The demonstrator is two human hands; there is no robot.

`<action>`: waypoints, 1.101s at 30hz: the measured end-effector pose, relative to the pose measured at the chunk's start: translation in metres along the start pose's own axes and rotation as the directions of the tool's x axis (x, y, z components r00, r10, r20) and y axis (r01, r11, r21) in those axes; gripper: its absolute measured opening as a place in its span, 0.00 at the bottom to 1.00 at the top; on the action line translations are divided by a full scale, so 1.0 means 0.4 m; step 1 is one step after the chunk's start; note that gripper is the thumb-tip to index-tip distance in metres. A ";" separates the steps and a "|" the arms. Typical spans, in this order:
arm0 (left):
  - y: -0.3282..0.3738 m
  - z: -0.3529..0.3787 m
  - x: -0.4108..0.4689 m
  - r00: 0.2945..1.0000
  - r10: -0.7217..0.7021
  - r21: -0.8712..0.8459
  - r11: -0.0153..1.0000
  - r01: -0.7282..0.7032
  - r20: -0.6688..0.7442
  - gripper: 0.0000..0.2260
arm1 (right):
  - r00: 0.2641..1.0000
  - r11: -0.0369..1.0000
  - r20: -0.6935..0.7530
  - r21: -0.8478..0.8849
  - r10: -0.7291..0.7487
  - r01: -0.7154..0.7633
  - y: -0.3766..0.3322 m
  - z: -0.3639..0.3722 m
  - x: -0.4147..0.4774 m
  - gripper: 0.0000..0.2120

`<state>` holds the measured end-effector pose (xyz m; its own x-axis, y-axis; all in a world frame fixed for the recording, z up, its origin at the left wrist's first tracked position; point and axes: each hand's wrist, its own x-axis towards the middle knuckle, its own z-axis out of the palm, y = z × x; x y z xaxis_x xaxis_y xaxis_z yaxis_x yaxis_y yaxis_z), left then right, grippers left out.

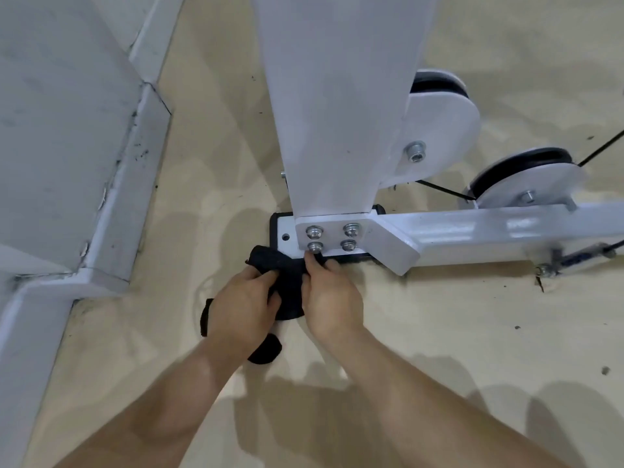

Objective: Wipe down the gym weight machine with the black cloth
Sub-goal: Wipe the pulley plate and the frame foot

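So both hands are on the black cloth (288,282), low at the foot of the white weight machine (337,113). Left hand (241,310) has its fingers curled round a bunched part of the cloth, thumb on top, with loose ends of the cloth sticking out left of and below the wrist. Right hand (332,298) sits just beside it, fingers curled down and pinching the cloth's far edge; fingertips reach up to the bolted white plate (332,236), touching or nearly touching the lower-left bolt (314,246), cannot tell which. Cloth runs between the two grips and pokes out above the left knuckles, lying against the black base pad (277,231) under the plate. Four bolts on the plate, just above the right fingertips. Machine upright rises straight up from the plate; a white floor beam (489,231) runs off to the right of the hands. Two black pulleys (520,170) with a thin black cable (601,150) sit up and right, well apart from the grips. Beige floor (472,332) under the forearms, scuffed white wall skirting (111,197) off to the left.
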<state>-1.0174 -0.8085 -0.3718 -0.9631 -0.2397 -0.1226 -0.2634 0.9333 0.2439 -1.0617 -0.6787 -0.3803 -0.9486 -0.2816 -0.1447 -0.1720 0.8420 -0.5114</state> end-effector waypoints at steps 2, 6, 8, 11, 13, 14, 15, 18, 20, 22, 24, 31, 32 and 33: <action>0.025 -0.018 0.012 0.993 -0.120 -0.206 0.971 0.122 0.021 0.11 | 0.992 0.972 -0.090 0.225 0.083 -0.061 0.005 -0.016 0.008 0.13; 0.129 -0.077 0.047 0.869 -0.493 -0.835 0.465 0.296 0.033 0.08 | 0.922 0.650 -0.196 0.756 0.334 -0.075 -0.021 -0.092 -0.037 0.10; 0.160 -0.079 0.050 0.825 -0.563 -0.925 0.281 0.254 0.056 0.06 | 0.908 0.587 -0.238 0.809 0.344 -0.010 -0.048 -0.112 -0.022 0.11; 0.185 -0.059 0.026 0.871 -0.490 -0.908 0.357 0.217 0.016 0.05 | 0.915 0.750 -0.327 0.660 0.235 0.043 -0.053 -0.100 -0.002 0.09; 0.189 -0.037 0.013 0.924 -0.379 -0.790 0.580 0.200 -0.044 0.07 | 0.931 0.843 -0.341 0.531 0.128 0.079 -0.028 -0.069 -0.015 0.13; 0.189 -0.031 0.010 0.935 -0.350 -0.730 0.654 0.198 -0.060 0.08 | 0.948 0.864 -0.298 0.500 0.108 0.059 -0.016 -0.060 -0.024 0.15; 0.188 -0.031 0.012 0.936 -0.350 -0.706 0.674 0.218 -0.045 0.09 | 0.963 0.873 -0.245 0.487 0.108 0.026 -0.005 -0.057 -0.029 0.16; 0.181 -0.068 0.015 0.906 -0.422 -0.789 0.549 0.278 0.025 0.10 | 0.968 0.784 -0.123 0.613 0.217 -0.098 -0.007 -0.092 -0.013 0.14; 0.181 -0.105 0.005 0.885 -0.464 -0.861 0.466 0.205 -0.041 0.12 | 0.944 0.661 -0.173 0.748 0.280 -0.059 -0.028 -0.136 -0.003 0.13; 0.191 -0.135 -0.008 0.870 -0.469 -0.893 0.442 0.080 -0.154 0.10 | 0.911 0.653 -0.306 0.756 0.276 0.056 -0.052 -0.163 0.002 0.12; 0.209 -0.144 -0.017 0.888 -0.400 -0.856 0.516 0.013 -0.228 0.11 | 0.894 0.749 -0.399 0.651 0.204 0.119 -0.059 -0.156 0.010 0.10; 0.216 -0.112 -0.018 0.914 -0.352 -0.806 0.590 0.050 -0.201 0.13 | 0.912 0.885 -0.410 0.427 0.008 0.185 -0.034 -0.168 0.029 0.09; 0.219 -0.116 -0.018 0.913 -0.359 -0.808 0.587 0.058 -0.195 0.13 | 0.921 0.891 -0.390 0.413 -0.014 0.189 -0.033 -0.174 0.029 0.08; 0.221 -0.122 -0.017 0.912 -0.363 -0.811 0.581 0.064 -0.188 0.12 | 0.927 0.896 -0.373 0.403 -0.027 0.188 -0.034 -0.178 0.028 0.08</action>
<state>-1.0369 -0.7372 -0.3024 -0.7936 -0.6081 -0.0194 -0.2601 0.3103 0.9143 -1.0889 -0.6607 -0.3146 -0.9742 -0.1120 0.1960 -0.2256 0.5159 -0.8264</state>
